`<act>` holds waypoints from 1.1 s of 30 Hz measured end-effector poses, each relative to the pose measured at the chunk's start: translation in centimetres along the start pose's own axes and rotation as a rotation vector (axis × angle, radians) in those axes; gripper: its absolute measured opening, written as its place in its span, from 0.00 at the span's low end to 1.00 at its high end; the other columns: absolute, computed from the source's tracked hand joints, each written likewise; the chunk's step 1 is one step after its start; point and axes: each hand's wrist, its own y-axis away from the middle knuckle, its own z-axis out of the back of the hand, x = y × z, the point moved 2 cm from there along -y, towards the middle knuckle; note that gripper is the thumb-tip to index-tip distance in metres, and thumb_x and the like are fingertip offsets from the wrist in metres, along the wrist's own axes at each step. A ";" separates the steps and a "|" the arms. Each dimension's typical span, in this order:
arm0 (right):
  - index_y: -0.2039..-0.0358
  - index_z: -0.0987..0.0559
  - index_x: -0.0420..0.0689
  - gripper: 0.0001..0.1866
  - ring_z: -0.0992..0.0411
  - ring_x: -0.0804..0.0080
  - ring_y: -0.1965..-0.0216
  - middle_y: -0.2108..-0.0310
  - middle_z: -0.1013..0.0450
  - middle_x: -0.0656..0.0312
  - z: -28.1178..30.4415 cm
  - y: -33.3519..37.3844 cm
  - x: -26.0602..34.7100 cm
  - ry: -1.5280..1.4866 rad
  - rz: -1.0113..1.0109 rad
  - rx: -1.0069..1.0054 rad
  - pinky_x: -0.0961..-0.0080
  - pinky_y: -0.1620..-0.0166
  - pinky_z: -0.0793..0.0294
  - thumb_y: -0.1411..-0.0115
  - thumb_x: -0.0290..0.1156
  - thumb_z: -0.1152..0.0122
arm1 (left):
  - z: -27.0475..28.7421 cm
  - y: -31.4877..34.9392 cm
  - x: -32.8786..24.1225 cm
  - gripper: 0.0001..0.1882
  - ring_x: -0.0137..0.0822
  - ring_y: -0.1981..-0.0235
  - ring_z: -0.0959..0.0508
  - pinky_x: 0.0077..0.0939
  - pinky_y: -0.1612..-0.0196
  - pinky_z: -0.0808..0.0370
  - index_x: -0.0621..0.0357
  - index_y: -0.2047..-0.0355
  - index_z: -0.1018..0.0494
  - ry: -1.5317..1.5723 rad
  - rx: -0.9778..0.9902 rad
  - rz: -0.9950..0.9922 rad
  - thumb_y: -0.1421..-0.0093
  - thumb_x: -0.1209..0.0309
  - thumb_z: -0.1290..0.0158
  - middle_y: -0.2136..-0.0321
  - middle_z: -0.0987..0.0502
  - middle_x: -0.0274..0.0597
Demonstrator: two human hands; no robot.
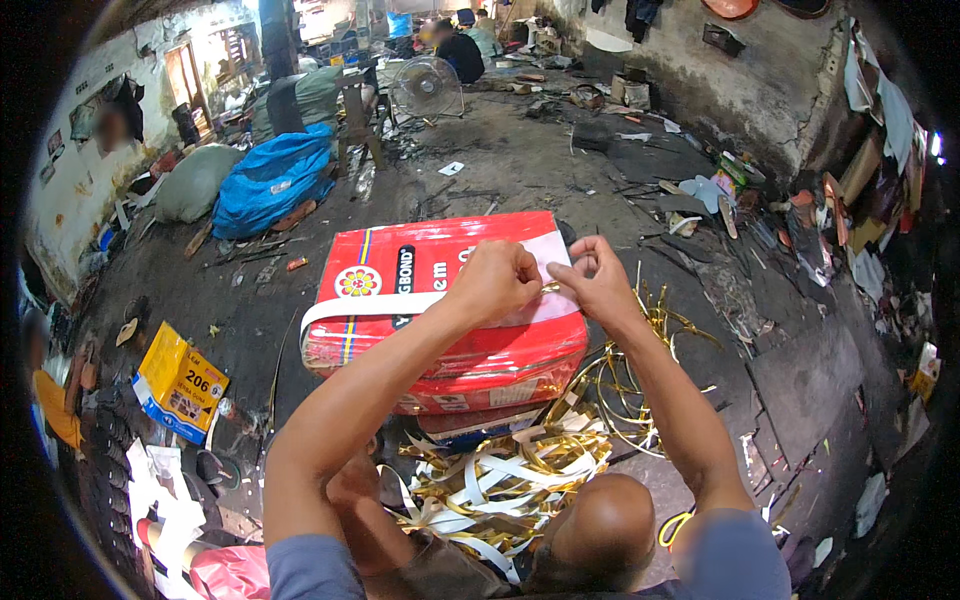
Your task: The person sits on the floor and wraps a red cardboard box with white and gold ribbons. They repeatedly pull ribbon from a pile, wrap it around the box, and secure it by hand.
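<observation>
A red taped carton [450, 350] lies before my knees, its top level with my hands. My left hand [500, 280] is closed in a pinch over the carton's right half. Close beside it my right hand [597, 280] is also closed, thumb pointing left. A short bit of narrow gold strip [549, 288] shows between their fingertips; its ends are hidden. Under both hands is a pale pink sheet [545, 255] on the carton. A white strap [375, 305] runs from the carton's left edge to beneath my left wrist.
White and gold strips [510, 490] are heaped between my knees; more gold strips [640, 370] hang at the carton's right. A yellow box [180, 385] lies left, a blue sack [275, 185] farther off. A fan [425, 88] and a seated person [460, 55] are at the back.
</observation>
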 end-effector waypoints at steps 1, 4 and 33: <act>0.73 0.25 0.42 0.19 0.32 0.81 0.79 0.78 0.31 0.67 0.5 0.1 -0.1 -0.005 -0.085 0.028 0.76 0.77 0.35 0.37 0.43 0.30 | -0.3 0.1 0.2 0.08 0.35 0.74 0.17 0.32 0.68 0.22 0.63 0.74 0.16 0.040 -0.010 -0.026 0.48 0.70 0.37 0.77 0.17 0.46; 0.73 0.26 0.38 0.25 0.36 0.77 0.74 0.78 0.31 0.64 1.2 0.1 -0.8 0.142 -0.072 0.078 0.70 0.69 0.34 0.29 0.48 0.42 | -1.6 0.1 0.1 0.08 0.30 0.74 0.19 0.29 0.69 0.23 0.64 0.73 0.17 0.153 -0.090 -0.047 0.47 0.70 0.37 0.76 0.18 0.44; 0.68 0.19 0.32 0.22 0.22 0.35 0.60 0.66 0.22 0.33 0.2 -4.5 -2.6 0.527 0.035 -0.038 0.48 0.56 0.26 0.31 0.41 0.47 | -3.8 -0.6 0.4 0.04 0.24 0.73 0.20 0.23 0.68 0.23 0.65 0.72 0.17 0.436 -0.136 0.000 0.44 0.75 0.36 0.73 0.17 0.38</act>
